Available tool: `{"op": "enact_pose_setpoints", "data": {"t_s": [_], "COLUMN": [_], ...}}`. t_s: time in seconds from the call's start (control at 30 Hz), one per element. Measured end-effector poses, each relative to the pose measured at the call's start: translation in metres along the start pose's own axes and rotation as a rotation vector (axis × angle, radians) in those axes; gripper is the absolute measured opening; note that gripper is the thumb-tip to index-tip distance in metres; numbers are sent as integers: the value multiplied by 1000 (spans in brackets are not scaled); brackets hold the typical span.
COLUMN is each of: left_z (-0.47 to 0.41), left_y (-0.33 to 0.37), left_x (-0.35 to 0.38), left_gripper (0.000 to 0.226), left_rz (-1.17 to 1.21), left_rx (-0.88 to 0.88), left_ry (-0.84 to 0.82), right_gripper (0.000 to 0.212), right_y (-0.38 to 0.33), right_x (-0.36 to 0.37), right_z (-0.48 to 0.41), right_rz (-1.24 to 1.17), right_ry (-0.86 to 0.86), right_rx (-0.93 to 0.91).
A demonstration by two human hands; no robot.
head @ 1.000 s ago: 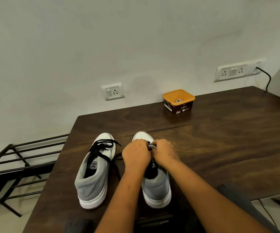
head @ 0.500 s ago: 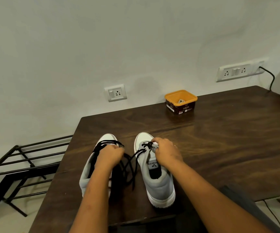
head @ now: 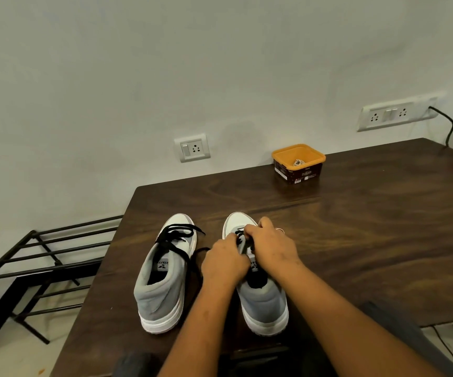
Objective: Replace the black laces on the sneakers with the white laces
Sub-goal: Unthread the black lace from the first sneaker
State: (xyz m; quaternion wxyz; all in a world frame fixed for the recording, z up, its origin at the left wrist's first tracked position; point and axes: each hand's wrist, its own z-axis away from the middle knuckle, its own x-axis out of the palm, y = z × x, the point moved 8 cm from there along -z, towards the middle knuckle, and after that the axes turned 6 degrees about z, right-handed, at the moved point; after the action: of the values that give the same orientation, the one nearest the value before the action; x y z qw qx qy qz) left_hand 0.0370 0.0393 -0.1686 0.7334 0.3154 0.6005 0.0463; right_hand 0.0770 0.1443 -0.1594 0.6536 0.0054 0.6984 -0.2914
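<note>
Two grey and white sneakers stand side by side on the dark wooden table (head: 355,227), toes pointing away from me. The left sneaker (head: 165,273) carries loose black laces (head: 176,236) across its top. Both my hands sit over the lacing of the right sneaker (head: 263,303). My left hand (head: 224,263) is curled over the shoe's tongue and my right hand (head: 271,246) pinches the black lace (head: 239,235) near the toe. A loop of black lace trails between the two shoes. No white laces can be made out for certain.
An orange-rimmed dark tub (head: 298,163) with a small pale item inside stands at the table's far edge. A black metal rack (head: 29,268) stands on the floor to the left. Wall sockets (head: 192,148) are behind the table, and a cable hangs at the far right.
My left hand has come back from the left sneaker to the right sneaker, next to my right hand. The slack lace that it drew out to the left now lies between the shoes.
</note>
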Motion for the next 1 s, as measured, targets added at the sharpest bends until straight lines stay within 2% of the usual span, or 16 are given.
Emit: {"op": "enact_pose_setpoints", "data": {"t_s": [0.07, 0.13, 0.23, 0.3, 0.4, 0.57, 0.67, 0.83, 0.93, 1.0], "left_z": [2, 5, 10, 10, 10, 12, 13, 13, 14, 13], "left_y": [1, 6, 13, 13, 13, 10, 8, 3, 4, 4], "left_x": [-1, 1, 4, 5, 4, 2, 0, -6, -7, -8], "left_gripper": [34, 30, 24, 26, 31, 33, 32, 25, 18, 16], "left_rz": [19, -4, -44, -50, -53, -54, 15, 121, 185, 201], "left_rx": [-8, 15, 62, 65, 53, 25, 9, 21, 29, 16], "left_ry": [82, 137, 204, 222, 242, 264, 284, 373, 371, 370], "right_gripper": [8, 9, 18, 28, 33, 25, 24, 20, 35, 35], "right_y": [7, 14, 23, 32, 44, 51, 51, 46, 37, 24], "right_x": [3, 3, -6, -9, -9, 9, 13, 7, -10, -23], "right_z": [-3, -6, -12, -15, -16, -13, -9, -9, -17, -17], "right_rz": [-134, -145, -82, -169, -448, -1081, -1298, -1334, -1075, -814], "right_ry": [-20, -16, 36, 43, 56, -36, -87, -139, -123, -58], "right_rx": [66, 93, 112, 154, 239, 429, 505, 457, 272, 89]}}
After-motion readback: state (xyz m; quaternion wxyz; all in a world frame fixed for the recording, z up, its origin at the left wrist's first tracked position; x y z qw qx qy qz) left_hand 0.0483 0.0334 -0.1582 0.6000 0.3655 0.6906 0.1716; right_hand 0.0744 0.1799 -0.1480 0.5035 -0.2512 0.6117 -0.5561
